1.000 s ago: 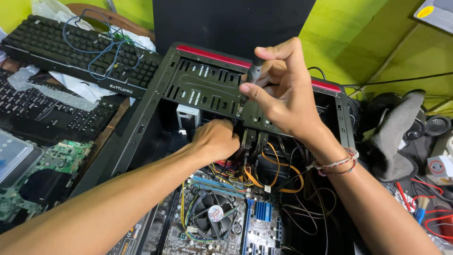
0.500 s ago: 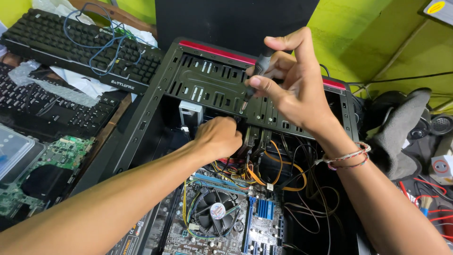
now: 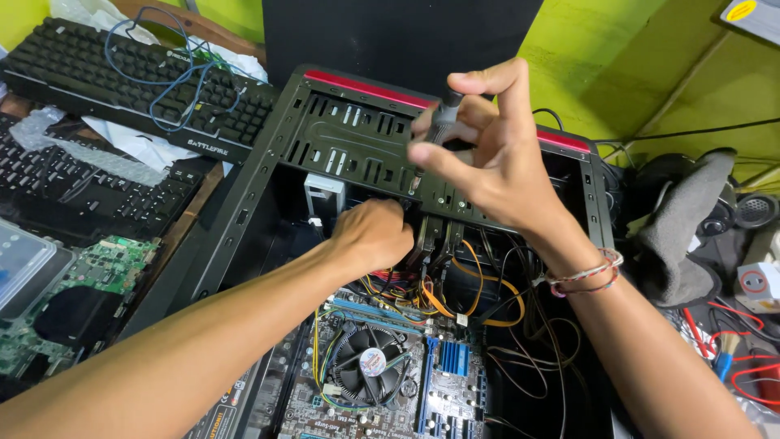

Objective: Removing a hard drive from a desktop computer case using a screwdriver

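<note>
The right hand (image 3: 496,154) pinches a grey-handled screwdriver (image 3: 439,122) between thumb and fingertips, its other fingers spread, with the tip set down against the perforated drive cage (image 3: 349,146) of an open black computer case (image 3: 244,211). The left hand (image 3: 374,236) is curled into a loose fist under that cage, inside the case; what it grips cannot be told. Below the hands lie orange and yellow cables (image 3: 455,293), a round cooler fan (image 3: 370,362) and the motherboard (image 3: 455,390). The case rests on a cluttered table (image 3: 191,207) with two black keyboards (image 3: 122,81), a green circuit board (image 3: 97,272) and, behind, a yellow-green wall (image 3: 617,65).
</note>
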